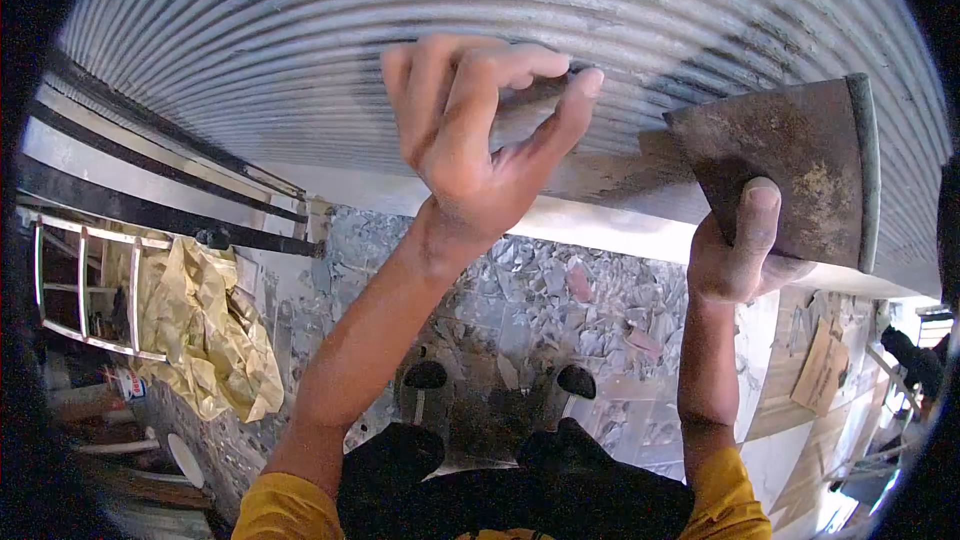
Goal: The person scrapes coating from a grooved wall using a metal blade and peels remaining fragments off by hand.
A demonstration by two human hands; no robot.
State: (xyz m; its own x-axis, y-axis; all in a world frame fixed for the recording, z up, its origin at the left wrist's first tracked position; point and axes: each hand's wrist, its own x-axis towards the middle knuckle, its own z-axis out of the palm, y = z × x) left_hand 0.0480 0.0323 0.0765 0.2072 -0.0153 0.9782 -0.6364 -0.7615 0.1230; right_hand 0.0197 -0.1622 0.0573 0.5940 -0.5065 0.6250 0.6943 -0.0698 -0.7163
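Note:
My left hand (pixel 478 125) is raised in front of the ribbed grey surface (pixel 420 2), with bent fingers. Its thumb and index finger curve toward each other, with a small dark patch showing in the narrow space between their tips. To the right, my right hand (pixel 738 258) grips a wide metal scraper (pixel 790 165), thumb pressed on its face and fingers behind it. The scraper's flat plate is brown and stained, with a thick greyish strip along its right edge. Its left corner overlaps the ribbed surface in this view.
Grey flakes and broken pieces (pixel 590 305) litter the floor around my feet. On the left are a metal frame (pixel 85 285), crumpled yellowish paper (pixel 205 330) and dark rails (pixel 150 195). A cardboard piece (pixel 822 365) lies to the right, with dark clutter beyond it.

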